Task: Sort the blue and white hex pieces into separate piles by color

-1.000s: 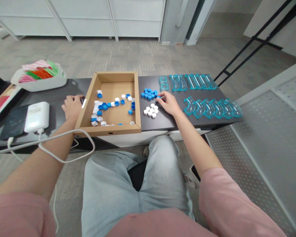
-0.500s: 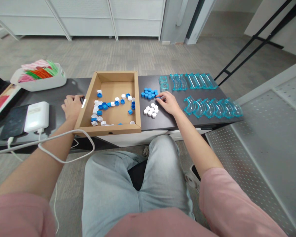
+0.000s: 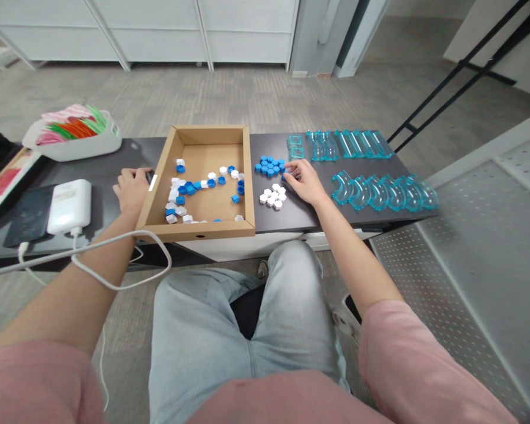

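A cardboard box (image 3: 245, 176) on the dark table holds several loose blue and white hexagonal pieces (image 3: 189, 189). To its right lie a cluster of blue hexagons (image 3: 268, 166) and a cluster of white hexagons (image 3: 272, 196). My right hand (image 3: 305, 181) rests on the table with its fingertips pinched at a blue piece on the right edge of the blue cluster. My left hand (image 3: 131, 189) lies against the box's left wall, fingers curled on the table top.
Clear turquoise track pieces sit at the right, straight ones (image 3: 348, 145) behind and curved ones (image 3: 382, 192) in front. A white power bank (image 3: 69, 206) with a cable, a dark phone (image 3: 29, 217) and a white basket of coloured strips (image 3: 73, 132) lie left.
My right hand's fingers have shifted a little at the right edge of the blue cluster. The camera moved slightly. My left hand has stayed put.
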Motion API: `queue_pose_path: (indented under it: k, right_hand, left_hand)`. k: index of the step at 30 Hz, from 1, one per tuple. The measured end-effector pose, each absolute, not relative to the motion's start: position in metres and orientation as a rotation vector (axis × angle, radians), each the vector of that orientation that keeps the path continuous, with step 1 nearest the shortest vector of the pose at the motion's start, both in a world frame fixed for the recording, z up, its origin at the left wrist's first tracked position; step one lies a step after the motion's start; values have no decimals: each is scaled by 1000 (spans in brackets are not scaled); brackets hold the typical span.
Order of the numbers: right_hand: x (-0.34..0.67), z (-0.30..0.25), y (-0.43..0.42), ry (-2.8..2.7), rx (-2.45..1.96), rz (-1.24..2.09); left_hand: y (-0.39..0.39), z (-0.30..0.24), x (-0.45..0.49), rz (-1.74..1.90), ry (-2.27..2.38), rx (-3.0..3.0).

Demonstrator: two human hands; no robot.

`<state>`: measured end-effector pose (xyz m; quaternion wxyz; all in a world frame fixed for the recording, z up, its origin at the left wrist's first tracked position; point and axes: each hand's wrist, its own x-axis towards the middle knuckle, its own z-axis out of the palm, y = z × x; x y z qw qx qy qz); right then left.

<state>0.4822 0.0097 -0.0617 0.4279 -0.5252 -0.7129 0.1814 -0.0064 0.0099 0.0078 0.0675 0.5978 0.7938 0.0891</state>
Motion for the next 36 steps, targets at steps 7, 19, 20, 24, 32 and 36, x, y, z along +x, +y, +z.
queue_pose_path:
  k: [7,19,20,24,32,36]
  right_hand:
    - [480,-57,7,-1784,-1301,486]
    - [478,-52,3,-1758,-1308,604]
    - [478,-52,2,-1759,-1308,612]
    - [479,-52,1,-1773,-1310,626]
    - [479,-53,2,-1767,-1303,605]
    - [479,-54,2,-1774,-1283,604]
  left_hand:
    - [13,3,-11,305,2386,1821]
    - [13,1,-11,301,2393,1828]
    - [13,1,-11,297,2394,1824]
    - [13,1,-11,300,2400,1815]
    - [14,-4,-11,348,2431,1843]
    - [15,-5,-12,321,2429,1836]
